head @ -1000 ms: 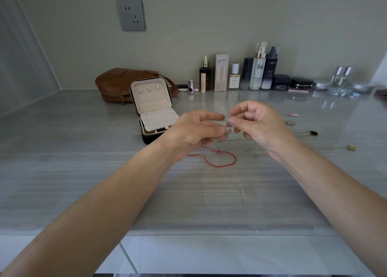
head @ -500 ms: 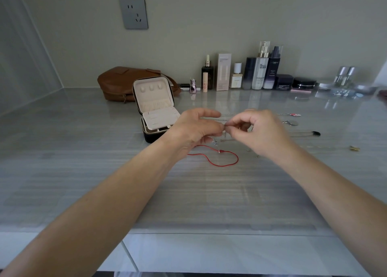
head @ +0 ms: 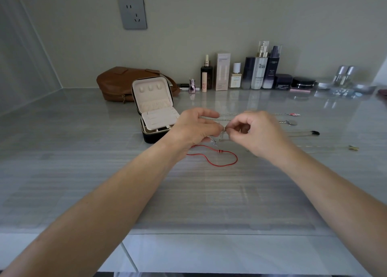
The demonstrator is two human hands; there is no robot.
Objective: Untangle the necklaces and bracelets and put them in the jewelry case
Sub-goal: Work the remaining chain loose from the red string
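Note:
My left hand (head: 194, 128) and my right hand (head: 257, 132) meet above the counter and both pinch a thin silver chain (head: 223, 130) between thumb and fingertips; part of it dangles below them. A red cord bracelet (head: 217, 154) lies looped on the counter just under my left hand. The black jewelry case (head: 155, 113) stands open to the left, its cream lid upright. More chains lie to the right: one with a pink charm (head: 295, 114), one with a round pendant (head: 292, 122), and a fine gold one (head: 354, 148).
A brown leather bag (head: 117, 81) sits behind the case. Several cosmetic bottles and jars (head: 257, 71) line the back wall. A dark-tipped stick (head: 310, 133) lies right of my hands. The counter's front edge (head: 209, 232) is near me.
My hands have come closer together and lowered slightly; the right hand's fingers have curled tighter on the chain. The red bracelet and case have not moved.

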